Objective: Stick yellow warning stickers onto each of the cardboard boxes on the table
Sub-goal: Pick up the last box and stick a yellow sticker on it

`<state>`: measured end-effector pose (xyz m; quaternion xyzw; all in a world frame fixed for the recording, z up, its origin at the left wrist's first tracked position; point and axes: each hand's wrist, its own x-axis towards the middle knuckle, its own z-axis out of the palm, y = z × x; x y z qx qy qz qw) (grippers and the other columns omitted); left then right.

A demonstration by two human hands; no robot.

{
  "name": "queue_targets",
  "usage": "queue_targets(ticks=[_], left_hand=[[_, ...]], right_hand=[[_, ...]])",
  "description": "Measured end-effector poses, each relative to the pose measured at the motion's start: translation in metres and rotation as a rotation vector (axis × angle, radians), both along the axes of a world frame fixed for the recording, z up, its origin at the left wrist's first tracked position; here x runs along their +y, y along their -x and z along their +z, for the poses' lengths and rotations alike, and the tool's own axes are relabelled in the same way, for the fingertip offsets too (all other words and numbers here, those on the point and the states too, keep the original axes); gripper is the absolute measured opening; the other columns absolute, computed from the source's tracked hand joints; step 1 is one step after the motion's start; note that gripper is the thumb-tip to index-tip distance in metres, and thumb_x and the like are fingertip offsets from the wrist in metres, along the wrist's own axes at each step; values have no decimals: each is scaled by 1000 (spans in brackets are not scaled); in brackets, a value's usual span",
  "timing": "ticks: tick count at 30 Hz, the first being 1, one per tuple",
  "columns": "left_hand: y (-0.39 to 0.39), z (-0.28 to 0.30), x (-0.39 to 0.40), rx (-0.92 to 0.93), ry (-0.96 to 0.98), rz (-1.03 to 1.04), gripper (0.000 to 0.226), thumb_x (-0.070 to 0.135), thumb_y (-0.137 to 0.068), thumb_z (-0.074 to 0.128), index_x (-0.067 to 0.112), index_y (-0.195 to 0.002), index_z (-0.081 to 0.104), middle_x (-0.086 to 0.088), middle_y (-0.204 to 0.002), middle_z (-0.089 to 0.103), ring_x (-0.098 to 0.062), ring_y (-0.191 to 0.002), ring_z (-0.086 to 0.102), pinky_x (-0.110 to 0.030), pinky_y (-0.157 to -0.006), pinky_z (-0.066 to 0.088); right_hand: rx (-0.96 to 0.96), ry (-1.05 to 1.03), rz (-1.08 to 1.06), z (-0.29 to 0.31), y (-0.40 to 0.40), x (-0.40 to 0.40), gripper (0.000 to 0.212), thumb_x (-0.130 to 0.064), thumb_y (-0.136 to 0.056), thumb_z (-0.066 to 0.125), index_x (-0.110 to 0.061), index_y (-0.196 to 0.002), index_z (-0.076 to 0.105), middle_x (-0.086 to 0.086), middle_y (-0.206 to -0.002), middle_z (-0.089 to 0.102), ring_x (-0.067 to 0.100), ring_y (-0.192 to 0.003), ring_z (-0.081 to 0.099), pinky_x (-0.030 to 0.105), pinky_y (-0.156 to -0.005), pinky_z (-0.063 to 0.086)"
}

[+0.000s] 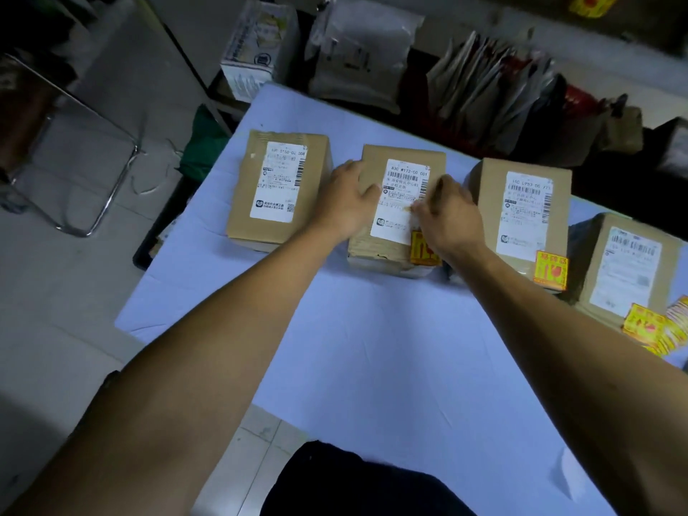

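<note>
Resting both hands on the second box [400, 202].

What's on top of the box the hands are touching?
On the second box from the left lie a white shipping label and a yellow warning sticker at its near corner. The left hand and right hand cover parts of both.

Four cardboard boxes stand in a row across the far part of the table [372, 348]: first box [260, 202] at left, second box [376, 225] beside it, third box [495, 202] next, fourth box [603, 262] at far right. The left hand [344, 202] and right hand [446, 214] rest on the second box. A loose pile of stickers [662, 329] lies before the fourth box. Parcels [357, 50] lie behind the table; a chair [74, 143] stands to its left.
</note>
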<state>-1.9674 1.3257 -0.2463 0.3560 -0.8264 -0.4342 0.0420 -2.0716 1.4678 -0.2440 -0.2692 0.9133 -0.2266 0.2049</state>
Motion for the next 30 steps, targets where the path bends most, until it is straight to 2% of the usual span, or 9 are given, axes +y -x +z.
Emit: queue_targets(ticks=[2,4,7,9,12,17,24,27,30], left_hand=[[-20,12,-10,-16,259,-148,53,27,-98,57,5,-145,48,-16,-156,39,-30,-146,33,-35,-119,25],[-43,16,-25,-93,520,-267,55,34,-100,53,7,-148,44,-16,-160,31,-33,-150,23,-44,-121,21],[-76,9,-50,-318,696,-292,61,47,-102,42,16,-154,33,-13,-166,17,-34,-153,10,-53,-121,12],[-94,1,-64,-404,673,-261,64,52,-101,39,22,-157,27,-13,-167,8,-34,-154,3,-57,-119,6],[-116,-13,-80,-462,630,-247,67,56,-101,35,25,-158,20,-12,-168,0,-34,-154,-5,-64,-119,5],[-127,-30,-88,-396,417,-217,71,62,-100,31,34,-158,3,-2,-166,-19,-25,-152,-19,-61,-119,0],[-155,-33,-59,-285,402,-168,74,54,-100,40,25,-159,7,-11,-166,-15,-33,-152,-18,-58,-121,7],[-167,-31,-49,-279,370,-145,74,51,-99,44,24,-159,10,-12,-166,-13,-35,-152,-17,-58,-122,7],[-166,-28,-57,-137,269,-11,73,48,-99,51,26,-159,16,-8,-168,-3,-28,-154,-7,-50,-123,10]], right_hand=[[157,16,125,7,-7,-2,55,-27,-96,55,-3,-142,39,24,-143,44,42,-129,42,42,-105,35],[235,15,242,11,-17,-10,59,-28,-97,53,-6,-149,35,24,-154,34,41,-138,34,42,-112,29],[264,-93,468,9,-37,-31,62,-32,-99,46,-10,-153,27,19,-162,22,34,-149,20,43,-120,20],[257,-125,586,2,-54,-46,62,-34,-100,41,-13,-155,23,16,-164,15,30,-152,12,44,-121,16],[269,-120,669,-8,-79,-65,61,-39,-102,38,-16,-156,21,15,-165,14,29,-152,10,45,-120,13],[303,-170,657,-26,-104,-85,63,-48,-103,26,-17,-157,15,17,-165,9,31,-153,6,58,-120,3],[332,-160,679,-27,-134,-66,70,-51,-102,28,-10,-157,14,24,-163,8,36,-152,7,54,-121,3],[272,-109,675,-25,-141,-59,69,-48,-103,33,-8,-156,19,25,-163,11,38,-152,10,50,-122,9],[162,34,614,-22,-137,-71,66,-40,-102,41,-6,-155,22,24,-161,17,37,-151,13,46,-122,13]])
